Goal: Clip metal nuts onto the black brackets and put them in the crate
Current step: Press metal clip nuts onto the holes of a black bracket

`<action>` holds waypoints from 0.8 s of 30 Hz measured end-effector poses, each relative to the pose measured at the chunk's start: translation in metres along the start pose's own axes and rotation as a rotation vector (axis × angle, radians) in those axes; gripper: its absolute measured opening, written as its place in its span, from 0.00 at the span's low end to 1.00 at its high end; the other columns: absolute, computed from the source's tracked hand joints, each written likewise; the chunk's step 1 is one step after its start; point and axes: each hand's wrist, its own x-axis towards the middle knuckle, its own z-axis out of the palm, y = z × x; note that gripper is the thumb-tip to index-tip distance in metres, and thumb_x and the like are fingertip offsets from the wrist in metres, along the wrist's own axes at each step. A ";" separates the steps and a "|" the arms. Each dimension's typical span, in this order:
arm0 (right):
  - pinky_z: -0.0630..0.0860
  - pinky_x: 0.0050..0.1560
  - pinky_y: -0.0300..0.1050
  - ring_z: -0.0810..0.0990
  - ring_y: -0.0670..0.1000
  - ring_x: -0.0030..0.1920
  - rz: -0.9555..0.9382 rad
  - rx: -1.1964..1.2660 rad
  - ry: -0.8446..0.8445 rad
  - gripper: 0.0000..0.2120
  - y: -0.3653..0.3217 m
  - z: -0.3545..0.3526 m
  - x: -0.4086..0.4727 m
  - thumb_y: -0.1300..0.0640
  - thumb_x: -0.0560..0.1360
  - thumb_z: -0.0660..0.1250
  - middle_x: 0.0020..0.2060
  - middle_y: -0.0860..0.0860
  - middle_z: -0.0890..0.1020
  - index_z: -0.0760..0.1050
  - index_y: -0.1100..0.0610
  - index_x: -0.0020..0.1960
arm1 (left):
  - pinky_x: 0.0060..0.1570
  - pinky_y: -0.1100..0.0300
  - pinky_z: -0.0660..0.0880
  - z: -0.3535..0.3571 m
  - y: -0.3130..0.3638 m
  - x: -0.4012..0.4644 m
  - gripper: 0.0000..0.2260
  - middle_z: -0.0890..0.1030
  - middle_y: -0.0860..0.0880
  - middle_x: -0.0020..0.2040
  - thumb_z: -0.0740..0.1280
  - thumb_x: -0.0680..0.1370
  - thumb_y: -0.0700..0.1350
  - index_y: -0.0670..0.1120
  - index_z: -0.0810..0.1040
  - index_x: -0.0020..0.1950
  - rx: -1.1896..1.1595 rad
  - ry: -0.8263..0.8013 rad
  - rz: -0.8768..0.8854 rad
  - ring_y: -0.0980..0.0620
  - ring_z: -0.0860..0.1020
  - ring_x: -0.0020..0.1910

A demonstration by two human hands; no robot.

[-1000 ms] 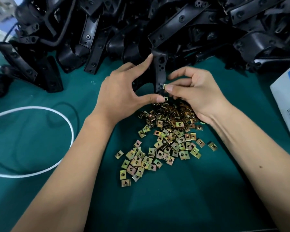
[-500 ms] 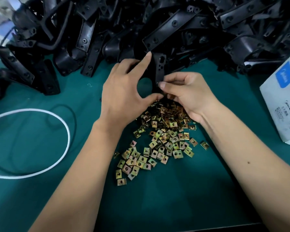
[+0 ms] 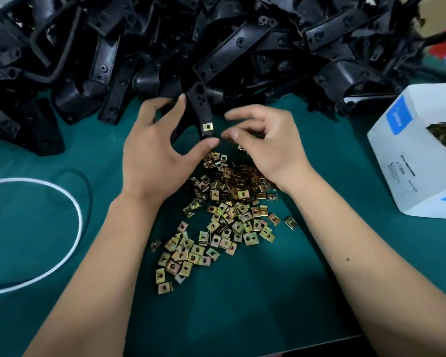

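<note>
Head view | left hand (image 3: 155, 161) grips black bracket (image 3: 201, 109) with a clipped nut (image 3: 207, 126), just above the nut pile (image 3: 224, 215) | right hand (image 3: 265, 143) beside it, fingers loosely curled, holding nothing | green bench (image 3: 268, 305)

Table cover (image 3: 281, 305): green mat, spans the whole work surface.
White cord (image 3: 72, 207): curved loop at 9 o'clock, lying on the mat.
White box (image 3: 407, 161): blue labels, at 3 o'clock, top open.

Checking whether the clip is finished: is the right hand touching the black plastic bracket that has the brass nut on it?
Apart. The head view shows green mat between the right hand and the black plastic bracket; only the left hand holds it.
</note>
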 end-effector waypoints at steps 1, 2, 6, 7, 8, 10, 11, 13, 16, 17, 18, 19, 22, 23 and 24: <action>0.73 0.54 0.33 0.82 0.36 0.48 -0.032 -0.145 -0.040 0.09 0.002 -0.002 0.001 0.57 0.77 0.73 0.43 0.40 0.86 0.85 0.51 0.57 | 0.66 0.55 0.73 -0.002 -0.003 0.001 0.38 0.74 0.49 0.70 0.66 0.74 0.72 0.50 0.73 0.77 -0.007 -0.002 -0.038 0.52 0.74 0.68; 0.70 0.52 0.34 0.79 0.38 0.48 -0.061 -0.302 -0.086 0.07 0.004 -0.003 0.001 0.54 0.77 0.74 0.44 0.39 0.84 0.86 0.50 0.55 | 0.66 0.56 0.73 -0.003 -0.006 0.003 0.38 0.75 0.50 0.69 0.65 0.74 0.72 0.50 0.73 0.77 -0.019 -0.010 -0.072 0.53 0.75 0.67; 0.67 0.52 0.47 0.70 0.51 0.53 -0.072 -0.577 -0.232 0.08 0.005 -0.001 0.003 0.46 0.76 0.75 0.47 0.47 0.79 0.84 0.48 0.51 | 0.60 0.58 0.73 -0.004 -0.009 0.003 0.36 0.76 0.54 0.63 0.65 0.74 0.71 0.60 0.66 0.80 -0.060 -0.080 -0.084 0.55 0.75 0.62; 0.66 0.51 0.47 0.69 0.51 0.54 -0.071 -0.573 -0.243 0.08 0.004 0.000 0.004 0.45 0.75 0.75 0.47 0.47 0.78 0.84 0.48 0.50 | 0.58 0.58 0.73 -0.003 -0.008 0.002 0.36 0.75 0.55 0.61 0.64 0.74 0.71 0.63 0.64 0.80 -0.053 -0.104 -0.076 0.57 0.75 0.61; 0.65 0.51 0.47 0.68 0.50 0.54 -0.071 -0.566 -0.253 0.07 0.002 0.000 0.005 0.46 0.75 0.75 0.46 0.47 0.77 0.84 0.47 0.49 | 0.57 0.57 0.73 -0.002 -0.007 0.001 0.35 0.74 0.57 0.61 0.64 0.74 0.72 0.65 0.62 0.80 -0.045 -0.125 -0.071 0.58 0.75 0.60; 0.63 0.50 0.46 0.69 0.50 0.53 -0.072 -0.555 -0.277 0.05 0.000 -0.001 0.007 0.47 0.74 0.77 0.45 0.45 0.76 0.83 0.47 0.46 | 0.56 0.57 0.73 -0.001 -0.005 -0.001 0.35 0.74 0.59 0.61 0.63 0.74 0.73 0.68 0.60 0.79 -0.032 -0.155 -0.067 0.58 0.74 0.61; 0.64 0.50 0.46 0.69 0.49 0.52 -0.072 -0.547 -0.282 0.05 0.000 -0.001 0.007 0.48 0.73 0.77 0.44 0.44 0.77 0.83 0.47 0.45 | 0.56 0.57 0.73 -0.001 -0.004 -0.001 0.35 0.74 0.59 0.62 0.63 0.74 0.73 0.69 0.60 0.79 -0.028 -0.163 -0.066 0.58 0.74 0.61; 0.69 0.48 0.45 0.73 0.46 0.47 -0.066 -0.485 -0.242 0.05 0.002 0.000 0.004 0.52 0.73 0.78 0.41 0.40 0.78 0.81 0.48 0.43 | 0.56 0.57 0.73 -0.001 -0.004 -0.002 0.34 0.74 0.59 0.63 0.63 0.74 0.73 0.69 0.60 0.79 -0.022 -0.169 -0.056 0.58 0.74 0.62; 0.75 0.46 0.36 0.80 0.41 0.40 0.009 -0.198 -0.037 0.05 0.005 0.002 0.000 0.57 0.74 0.77 0.38 0.43 0.84 0.82 0.52 0.46 | 0.56 0.56 0.74 0.000 -0.002 -0.002 0.34 0.75 0.58 0.64 0.64 0.73 0.73 0.70 0.60 0.79 -0.025 -0.184 -0.040 0.57 0.74 0.63; 0.77 0.47 0.36 0.83 0.41 0.41 0.055 -0.066 0.033 0.06 0.006 0.001 0.000 0.58 0.74 0.77 0.39 0.45 0.85 0.83 0.52 0.49 | 0.57 0.55 0.75 0.000 -0.001 -0.002 0.35 0.75 0.58 0.64 0.64 0.73 0.73 0.70 0.61 0.79 -0.041 -0.194 -0.034 0.57 0.75 0.62; 0.78 0.49 0.37 0.84 0.42 0.43 0.097 0.062 0.090 0.07 0.006 0.001 0.001 0.59 0.75 0.77 0.41 0.46 0.87 0.84 0.53 0.51 | 0.59 0.55 0.76 0.000 0.000 -0.002 0.35 0.75 0.58 0.63 0.65 0.73 0.73 0.69 0.62 0.79 -0.062 -0.205 -0.024 0.57 0.75 0.62; 0.78 0.49 0.39 0.84 0.43 0.44 0.127 0.167 0.132 0.06 0.007 0.000 0.003 0.61 0.75 0.76 0.42 0.47 0.87 0.84 0.53 0.51 | 0.60 0.54 0.76 0.000 0.001 -0.003 0.35 0.75 0.57 0.63 0.65 0.73 0.72 0.68 0.63 0.79 -0.081 -0.211 -0.010 0.58 0.75 0.62; 0.77 0.44 0.40 0.83 0.47 0.47 0.174 0.380 0.149 0.06 0.006 0.002 0.005 0.65 0.78 0.72 0.46 0.52 0.87 0.84 0.55 0.48 | 0.58 0.55 0.77 0.000 0.003 -0.003 0.34 0.75 0.58 0.61 0.67 0.74 0.71 0.66 0.64 0.79 -0.100 -0.211 0.032 0.59 0.76 0.60; 0.78 0.44 0.41 0.83 0.48 0.48 0.182 0.425 0.135 0.06 0.006 0.003 0.004 0.65 0.79 0.71 0.48 0.54 0.87 0.83 0.56 0.48 | 0.56 0.56 0.77 0.000 0.004 -0.004 0.34 0.75 0.58 0.60 0.67 0.74 0.71 0.66 0.64 0.79 -0.098 -0.211 0.038 0.59 0.76 0.58; 0.79 0.44 0.42 0.83 0.50 0.49 0.187 0.456 0.122 0.07 0.005 0.004 0.003 0.66 0.79 0.69 0.49 0.55 0.87 0.83 0.57 0.49 | 0.55 0.56 0.77 -0.001 0.005 -0.004 0.34 0.75 0.58 0.59 0.67 0.74 0.71 0.66 0.64 0.79 -0.098 -0.212 0.041 0.59 0.75 0.58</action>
